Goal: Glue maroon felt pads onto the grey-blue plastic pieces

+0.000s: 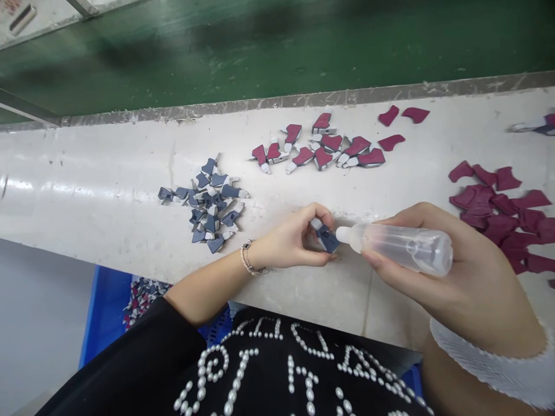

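Left grip (288, 238): closed narrow, fingertips pinching a small grey-blue plastic part (327, 239) with a white end.
Right grip (440, 283): curled around a clear plastic squeeze bottle (403, 248), holding it on its side.
Bottle nozzle (342, 234): white, just beside the part, between the two grips.
Surface (108, 190): white, carrying a heap of grey-blue parts (212, 202), maroon-and-grey parts (316, 147) and loose maroon pieces (494, 208).
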{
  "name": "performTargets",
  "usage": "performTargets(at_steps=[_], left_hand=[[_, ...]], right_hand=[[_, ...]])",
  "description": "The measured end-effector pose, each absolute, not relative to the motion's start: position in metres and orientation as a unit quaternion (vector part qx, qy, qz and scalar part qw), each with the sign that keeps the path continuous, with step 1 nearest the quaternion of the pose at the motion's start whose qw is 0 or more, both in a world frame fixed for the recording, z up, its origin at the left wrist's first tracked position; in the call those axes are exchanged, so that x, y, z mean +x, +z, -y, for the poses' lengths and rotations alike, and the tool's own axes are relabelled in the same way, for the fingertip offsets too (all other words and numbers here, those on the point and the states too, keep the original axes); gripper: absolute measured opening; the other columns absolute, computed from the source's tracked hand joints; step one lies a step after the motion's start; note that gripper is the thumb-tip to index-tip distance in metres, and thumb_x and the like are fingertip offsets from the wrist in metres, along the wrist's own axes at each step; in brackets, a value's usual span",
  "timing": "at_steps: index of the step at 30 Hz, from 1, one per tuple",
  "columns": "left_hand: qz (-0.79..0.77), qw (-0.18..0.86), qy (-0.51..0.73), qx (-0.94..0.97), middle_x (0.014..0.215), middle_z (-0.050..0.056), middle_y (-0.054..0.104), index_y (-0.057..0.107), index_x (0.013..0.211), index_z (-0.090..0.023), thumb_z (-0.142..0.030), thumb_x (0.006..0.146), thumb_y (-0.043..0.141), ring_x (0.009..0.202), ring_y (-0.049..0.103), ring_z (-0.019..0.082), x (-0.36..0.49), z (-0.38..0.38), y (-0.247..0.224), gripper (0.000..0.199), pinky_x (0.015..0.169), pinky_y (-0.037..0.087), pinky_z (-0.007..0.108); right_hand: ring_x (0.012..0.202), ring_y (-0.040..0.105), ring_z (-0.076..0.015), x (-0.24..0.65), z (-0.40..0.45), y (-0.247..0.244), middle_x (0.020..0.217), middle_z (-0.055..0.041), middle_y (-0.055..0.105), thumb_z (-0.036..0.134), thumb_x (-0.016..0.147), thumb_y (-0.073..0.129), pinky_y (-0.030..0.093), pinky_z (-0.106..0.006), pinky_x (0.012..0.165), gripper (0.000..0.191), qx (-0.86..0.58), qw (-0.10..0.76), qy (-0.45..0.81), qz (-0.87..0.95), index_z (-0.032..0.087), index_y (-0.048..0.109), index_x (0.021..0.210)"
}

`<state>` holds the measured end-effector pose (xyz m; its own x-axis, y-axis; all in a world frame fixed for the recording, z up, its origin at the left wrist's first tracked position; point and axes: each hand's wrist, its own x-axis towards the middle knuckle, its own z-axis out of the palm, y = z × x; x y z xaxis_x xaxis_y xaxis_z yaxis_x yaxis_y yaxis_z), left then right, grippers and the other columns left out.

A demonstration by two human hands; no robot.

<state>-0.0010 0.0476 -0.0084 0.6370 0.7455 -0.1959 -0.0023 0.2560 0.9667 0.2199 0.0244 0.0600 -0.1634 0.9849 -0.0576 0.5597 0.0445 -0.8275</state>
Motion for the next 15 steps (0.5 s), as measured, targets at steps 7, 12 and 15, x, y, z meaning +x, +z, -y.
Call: performTargets(at_steps=[7,12,15], left_hand=[[-0.339,0.706,0.261,0.564,0.097,0.002,0.058,0.046,0.103,-0.021,-0.024,0.078,0.078,0.071,0.058,0.008,-0.0002,-0.0482,-0.0074,0.04,0.06,0.048,0.023],[-0.339,0.686,0.275,0.582,0.1,0.003,0.059,0.047,0.103,-0.021,-0.022,0.078,0.077,0.077,0.058,0.009,0.0002,-0.048,-0.0086,0.039,0.067,0.051,0.024],[-0.341,0.68,0.275,0.587,0.099,0.003,0.059,0.048,0.103,-0.021,-0.023,0.077,0.077,0.077,0.059,0.01,0.0002,-0.0481,-0.0087,0.039,0.068,0.051,0.025]], right_hand=[[0.053,0.058,-0.017,0.2207,-0.0237,0.0615,0.068,0.0018,0.067,0.051,0.084,0.074,0.039,-0.028,0.04,0.026,-0.58,0.275,0.373,0.67,0.028,0.063,0.081],[0.056,0.061,-0.0197,0.2222,-0.0223,0.0601,0.072,0.002,0.07,0.055,0.083,0.073,0.038,-0.03,0.04,0.027,-0.593,0.278,0.353,0.668,0.03,0.063,0.083],[0.057,0.061,-0.0205,0.2218,-0.0223,0.061,0.072,0.0014,0.07,0.055,0.084,0.073,0.038,-0.031,0.041,0.027,-0.597,0.272,0.356,0.666,0.031,0.063,0.083]])
